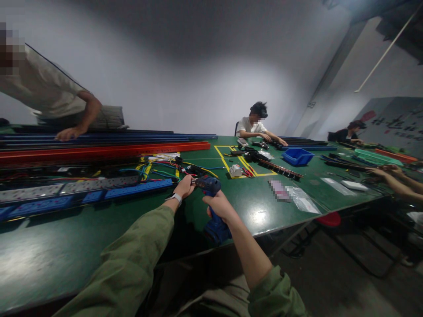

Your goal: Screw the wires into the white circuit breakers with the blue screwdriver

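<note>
My right hand (220, 206) is wrapped around the handle of a blue cordless drill (210, 185), above the near edge of the table. The drill's nose points left, towards my left hand (185, 187), which is closed right at the tip. What lies inside those left fingers is too small and covered to make out. Just beyond my left hand are black parts and coloured wires (165, 166). A power strip with blue sockets (139, 188) lies to its left on the green table (132, 220).
A long red rail (132, 150) and blue rails lie at the back left. A white block with red wires (235, 171), a copper-toned strip (280, 169), a blue bin (297, 156) and plastic bags (304, 200) lie rightward. Several co-workers sit or stand around the table.
</note>
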Tool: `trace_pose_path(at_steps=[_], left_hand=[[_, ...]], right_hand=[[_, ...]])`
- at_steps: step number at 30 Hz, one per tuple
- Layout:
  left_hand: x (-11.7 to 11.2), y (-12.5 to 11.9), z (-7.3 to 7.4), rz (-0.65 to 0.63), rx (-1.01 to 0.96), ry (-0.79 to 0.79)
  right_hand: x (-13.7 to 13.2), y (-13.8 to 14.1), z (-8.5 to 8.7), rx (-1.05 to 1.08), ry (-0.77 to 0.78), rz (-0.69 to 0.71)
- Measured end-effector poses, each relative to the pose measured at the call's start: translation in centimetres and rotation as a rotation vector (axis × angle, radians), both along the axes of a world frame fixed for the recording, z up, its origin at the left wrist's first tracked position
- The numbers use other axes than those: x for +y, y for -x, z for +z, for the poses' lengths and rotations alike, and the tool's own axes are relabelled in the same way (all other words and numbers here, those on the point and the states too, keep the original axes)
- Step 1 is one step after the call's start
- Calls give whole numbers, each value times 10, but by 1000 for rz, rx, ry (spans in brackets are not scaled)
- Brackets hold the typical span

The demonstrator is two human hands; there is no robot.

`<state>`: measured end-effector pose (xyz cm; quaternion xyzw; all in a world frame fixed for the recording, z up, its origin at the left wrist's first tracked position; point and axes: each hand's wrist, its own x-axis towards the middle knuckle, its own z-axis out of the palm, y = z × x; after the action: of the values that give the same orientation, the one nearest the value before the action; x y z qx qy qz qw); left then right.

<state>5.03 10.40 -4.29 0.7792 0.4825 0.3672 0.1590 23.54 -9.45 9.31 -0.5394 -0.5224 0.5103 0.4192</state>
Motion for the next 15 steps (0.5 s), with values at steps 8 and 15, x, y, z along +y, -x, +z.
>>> trace_pose_path(at_steps=[8, 15], left_hand=[[3, 1, -2, -10, 15, -23], [5, 1, -3, -13, -6, -21]], right_hand=[[-1, 0, 0, -7, -3, 2], [0, 0, -1, -8, -4, 5]])
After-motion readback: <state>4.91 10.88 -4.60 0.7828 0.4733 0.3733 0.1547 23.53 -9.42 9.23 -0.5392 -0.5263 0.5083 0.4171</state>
